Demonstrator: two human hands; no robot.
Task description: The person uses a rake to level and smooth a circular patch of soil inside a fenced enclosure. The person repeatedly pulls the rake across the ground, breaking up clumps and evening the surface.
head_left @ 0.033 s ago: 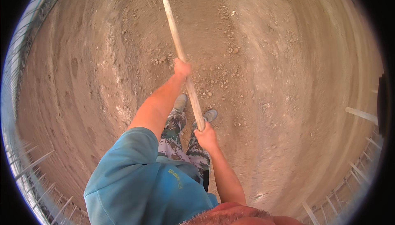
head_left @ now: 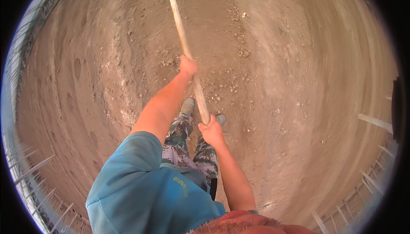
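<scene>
A rake (head_left: 180, 26) with a long pale wooden handle slants from near my body to the far upper part of the view. Its toothed head lies at the top edge, against brown soil; the thin tines show on both sides of the handle. Partway down the handle, my left hand (head_left: 188, 65) is closed around the wood. My right hand (head_left: 211, 131) is wrapped round the near end, just above my shoes. Both arms reach forward, the left one stretched farther out.
Dry, loose soil (head_left: 282, 148) surrounds me, with pebbles and small clods (head_left: 230, 80) ahead of my feet. A larger stone (head_left: 245, 54) lies right of the handle. My shoes (head_left: 187, 106) stand below my hands. A translucent wall (head_left: 17, 63) with bars curves along the left rim.
My right hand has risen slightly, pushing the handle a little forward. The rake head has shifted slightly farther toward the top edge. My left hand has moved up a touch.
</scene>
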